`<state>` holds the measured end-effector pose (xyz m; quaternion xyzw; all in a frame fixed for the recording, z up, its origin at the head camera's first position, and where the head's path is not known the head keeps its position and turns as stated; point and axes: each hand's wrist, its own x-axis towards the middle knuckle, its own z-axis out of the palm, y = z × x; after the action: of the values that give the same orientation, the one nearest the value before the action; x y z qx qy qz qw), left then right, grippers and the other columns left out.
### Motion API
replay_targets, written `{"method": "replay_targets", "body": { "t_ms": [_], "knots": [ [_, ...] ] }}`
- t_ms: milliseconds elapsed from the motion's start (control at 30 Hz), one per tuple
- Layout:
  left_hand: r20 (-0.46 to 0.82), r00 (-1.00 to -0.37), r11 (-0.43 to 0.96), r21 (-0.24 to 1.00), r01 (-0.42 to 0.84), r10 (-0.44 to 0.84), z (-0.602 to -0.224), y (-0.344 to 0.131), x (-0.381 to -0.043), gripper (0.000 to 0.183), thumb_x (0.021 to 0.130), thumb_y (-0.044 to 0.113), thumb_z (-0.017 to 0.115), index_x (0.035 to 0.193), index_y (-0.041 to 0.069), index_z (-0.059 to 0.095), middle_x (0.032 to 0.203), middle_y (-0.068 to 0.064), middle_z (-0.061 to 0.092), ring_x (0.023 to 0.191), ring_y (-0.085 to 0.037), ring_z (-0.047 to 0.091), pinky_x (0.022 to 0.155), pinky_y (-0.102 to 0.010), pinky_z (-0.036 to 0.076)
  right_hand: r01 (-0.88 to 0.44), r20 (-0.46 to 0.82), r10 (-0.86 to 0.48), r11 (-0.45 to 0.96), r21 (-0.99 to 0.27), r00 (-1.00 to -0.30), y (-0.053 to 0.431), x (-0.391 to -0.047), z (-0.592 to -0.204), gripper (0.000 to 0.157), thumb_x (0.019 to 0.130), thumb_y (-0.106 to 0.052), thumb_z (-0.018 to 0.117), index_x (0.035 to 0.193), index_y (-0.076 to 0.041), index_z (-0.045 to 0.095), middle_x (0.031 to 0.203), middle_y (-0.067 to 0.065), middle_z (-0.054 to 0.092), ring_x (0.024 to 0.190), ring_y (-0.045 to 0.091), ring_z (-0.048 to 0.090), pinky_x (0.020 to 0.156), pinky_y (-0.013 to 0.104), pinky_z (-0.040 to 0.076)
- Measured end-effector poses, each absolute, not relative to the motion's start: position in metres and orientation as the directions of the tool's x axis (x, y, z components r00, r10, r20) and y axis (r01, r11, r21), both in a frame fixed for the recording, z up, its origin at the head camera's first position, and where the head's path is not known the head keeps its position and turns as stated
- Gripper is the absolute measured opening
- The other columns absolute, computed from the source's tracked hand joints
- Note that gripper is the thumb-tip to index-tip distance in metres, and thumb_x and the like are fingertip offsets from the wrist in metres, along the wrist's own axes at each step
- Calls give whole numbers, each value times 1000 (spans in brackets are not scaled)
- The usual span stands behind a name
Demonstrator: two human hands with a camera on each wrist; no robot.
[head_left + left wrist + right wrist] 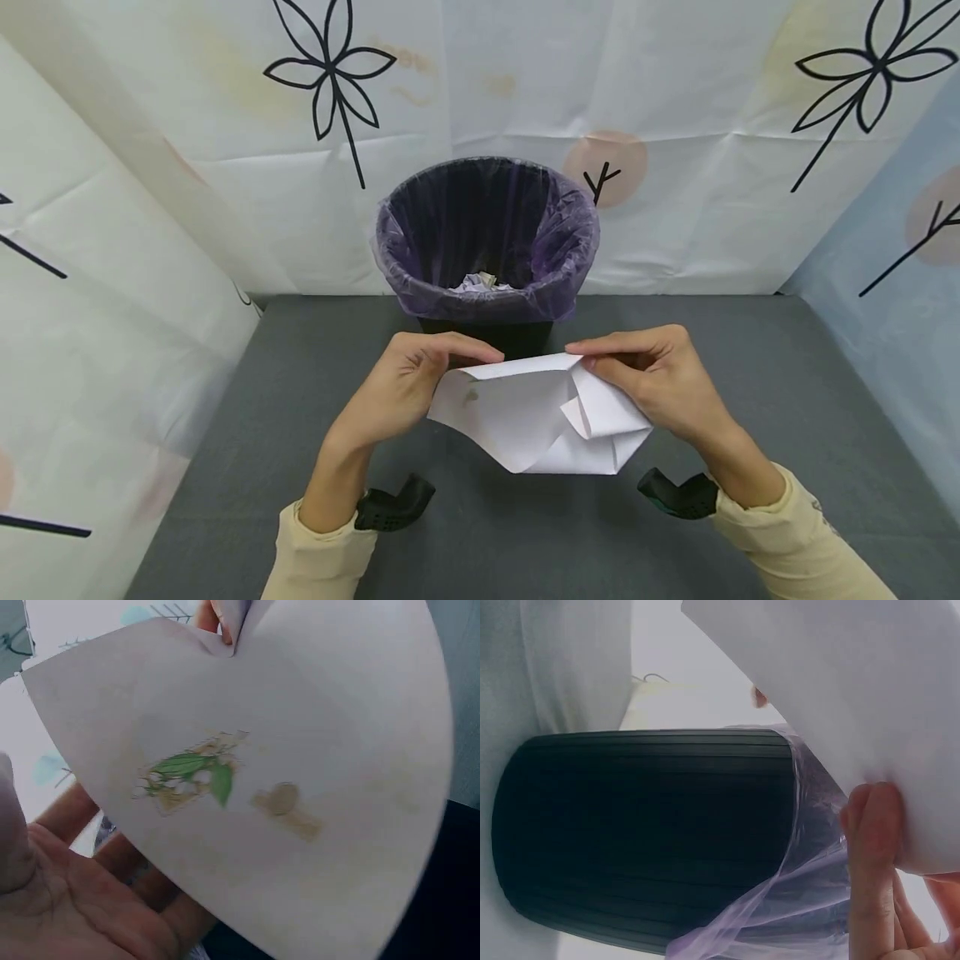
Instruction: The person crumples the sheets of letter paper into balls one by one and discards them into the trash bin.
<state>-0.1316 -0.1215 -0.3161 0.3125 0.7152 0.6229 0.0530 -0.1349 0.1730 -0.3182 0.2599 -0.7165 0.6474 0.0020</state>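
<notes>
A creased, partly folded white sheet of paper [517, 417] is held above the grey table in the head view. My right hand [667, 383] pinches its upper right part between thumb and fingers. At the left end, my left hand [401, 387] touches the sheet, its index finger reaching along the top edge. In the left wrist view, the left hand's fingers [124, 859] pass behind the sheet while the thumb stands apart. Green leaves and brownish marks show on the paper [337, 750] there. The right wrist view shows the right hand [877, 855] gripping the sheet's edge.
A black bin [652, 832] lined with a translucent purple bag [577, 225] stands just beyond the hands. Crumpled paper [480, 283] lies inside it. The grey tabletop [255, 433] is bordered by patterned white cloth [262, 208] at the back and sides.
</notes>
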Motion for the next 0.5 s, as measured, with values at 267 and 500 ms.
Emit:
{"method": "replay_targets", "body": {
  "t_ms": [267, 500],
  "knots": [
    [63, -816, 230, 945, 234, 574, -314, -120, -130, 31, 102, 20, 65, 131, 9, 68, 112, -4, 70, 93, -25, 66, 75, -39, 57, -363, 318, -338, 76, -929, -886, 173, -134, -317, 22, 93, 12, 62, 105, 3, 78, 99, 9, 77, 68, 19, 68, 50, 28, 54],
    [75, -839, 313, 907, 282, 538, -313, -113, -129, 32, 93, 17, 76, 124, 10, 72, 111, 0, 72, 90, -18, 67, 76, -36, 58, -359, 314, -383, 50, -932, -869, 172, -133, -316, 16, 94, 8, 64, 106, 7, 75, 95, 12, 75, 64, 19, 68, 48, 31, 55]
  ]
}}
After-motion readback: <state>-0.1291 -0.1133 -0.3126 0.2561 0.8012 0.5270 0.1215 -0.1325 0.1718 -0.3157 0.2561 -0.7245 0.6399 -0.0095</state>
